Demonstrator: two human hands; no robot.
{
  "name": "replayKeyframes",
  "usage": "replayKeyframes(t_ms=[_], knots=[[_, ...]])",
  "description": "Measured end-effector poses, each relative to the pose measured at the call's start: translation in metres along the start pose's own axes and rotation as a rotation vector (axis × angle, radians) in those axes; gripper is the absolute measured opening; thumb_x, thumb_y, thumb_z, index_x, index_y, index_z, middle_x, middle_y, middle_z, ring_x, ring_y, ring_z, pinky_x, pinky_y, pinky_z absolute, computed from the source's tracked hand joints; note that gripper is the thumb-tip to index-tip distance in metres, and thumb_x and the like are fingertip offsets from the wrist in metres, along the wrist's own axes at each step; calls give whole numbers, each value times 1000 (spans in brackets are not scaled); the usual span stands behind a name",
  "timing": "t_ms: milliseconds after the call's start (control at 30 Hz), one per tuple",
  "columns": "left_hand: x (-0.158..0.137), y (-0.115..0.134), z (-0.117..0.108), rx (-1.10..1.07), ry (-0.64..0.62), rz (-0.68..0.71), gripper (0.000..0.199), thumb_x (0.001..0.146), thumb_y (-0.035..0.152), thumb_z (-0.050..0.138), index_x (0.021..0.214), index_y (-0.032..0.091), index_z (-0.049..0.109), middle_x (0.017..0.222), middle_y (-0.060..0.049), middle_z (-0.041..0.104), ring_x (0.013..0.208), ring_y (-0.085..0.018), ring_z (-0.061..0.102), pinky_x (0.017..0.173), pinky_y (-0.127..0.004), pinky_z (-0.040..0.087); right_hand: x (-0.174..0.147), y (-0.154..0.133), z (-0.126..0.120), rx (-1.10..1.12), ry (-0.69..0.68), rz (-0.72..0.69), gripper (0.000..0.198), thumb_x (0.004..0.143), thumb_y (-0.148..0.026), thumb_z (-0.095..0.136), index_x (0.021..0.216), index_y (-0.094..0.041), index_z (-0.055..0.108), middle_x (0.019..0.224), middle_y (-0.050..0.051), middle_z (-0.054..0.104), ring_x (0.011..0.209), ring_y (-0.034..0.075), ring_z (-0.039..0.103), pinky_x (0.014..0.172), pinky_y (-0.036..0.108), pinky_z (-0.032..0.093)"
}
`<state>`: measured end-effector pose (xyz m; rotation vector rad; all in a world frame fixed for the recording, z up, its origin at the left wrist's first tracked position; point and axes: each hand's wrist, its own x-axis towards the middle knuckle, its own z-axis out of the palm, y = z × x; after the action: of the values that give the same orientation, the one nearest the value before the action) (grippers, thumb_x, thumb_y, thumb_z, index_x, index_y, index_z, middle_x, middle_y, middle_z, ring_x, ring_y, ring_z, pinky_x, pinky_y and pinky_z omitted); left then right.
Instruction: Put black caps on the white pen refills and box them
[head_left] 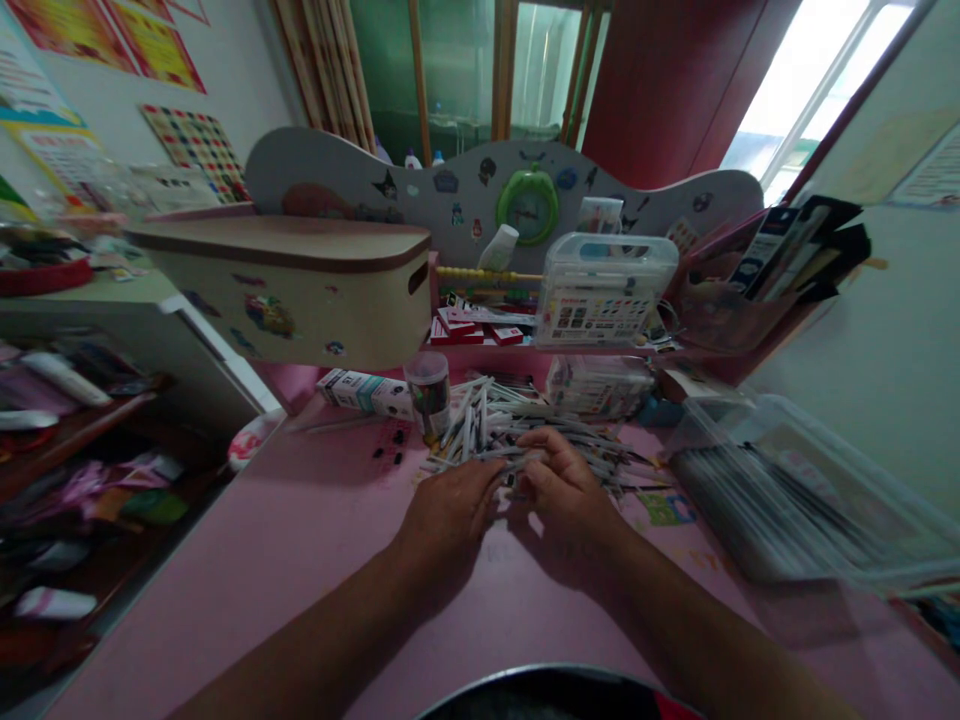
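Observation:
A heap of slim white pens (480, 415), some with dark ends, lies on the pink desk (330, 560) in front of me. At its near edge my left hand (454, 500) is closed, fingers pressed together and pointing right. My right hand (562, 485) faces it with thumb and fingers curled into a pinch. Between the fingertips shows something small with a black end, too unclear to name. Several small black pieces (398, 438) lie left of the heap. A clear round tub (429, 395) stands at the heap's left back.
On the right, an open clear plastic box (862, 500) holds many thin dark sticks. A pink shelf (495, 351) behind carries a cream bin (322, 300), a clear carry case (604, 290) and small red boxes (454, 328). A green clock (528, 207) is on the backboard.

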<state>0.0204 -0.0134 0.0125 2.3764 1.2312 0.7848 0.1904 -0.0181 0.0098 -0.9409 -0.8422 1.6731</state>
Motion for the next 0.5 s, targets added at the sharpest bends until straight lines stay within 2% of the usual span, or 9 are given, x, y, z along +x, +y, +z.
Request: replayKeyframes(t_ms=[100,167,300,433,500], knots=[[0,-2,0,-13,6,-6,31,98,20,48,124,21,63,116,-11,73,103,-23,69,91,-38,53,0,-7,-2,-70,28,-18,19,83,-32,67,100,-28,59,73,-7,54,60,9,48,51,17,41],[0,-3,0,-6,11,-9,32,97,20,48,125,21,63,117,-11,73,103,-23,69,91,-38,53,3,-11,-5,-190,36,-74,13,83,-33,65,90,-25,59,69,-6,52,57,10,47,49,17,40],[1,-5,0,8,21,-19,32,98,21,45,123,23,65,115,-9,74,102,-22,70,89,-35,54,12,-21,-14,-477,16,-206,8,85,-30,57,84,-22,58,67,-5,54,57,11,49,52,21,40],[0,-7,1,75,3,24,25,97,22,49,114,23,68,99,-7,75,85,-19,70,77,-30,53,16,-36,-19,-986,-156,-346,9,83,-18,55,77,-19,62,70,-1,59,67,13,53,65,24,40],[-2,-8,1,108,-3,56,23,95,23,52,112,23,67,92,-6,74,79,-19,69,73,-29,52,15,-43,-18,-1168,-226,-381,11,83,-16,55,76,-18,63,71,-1,62,68,13,54,67,24,39]])
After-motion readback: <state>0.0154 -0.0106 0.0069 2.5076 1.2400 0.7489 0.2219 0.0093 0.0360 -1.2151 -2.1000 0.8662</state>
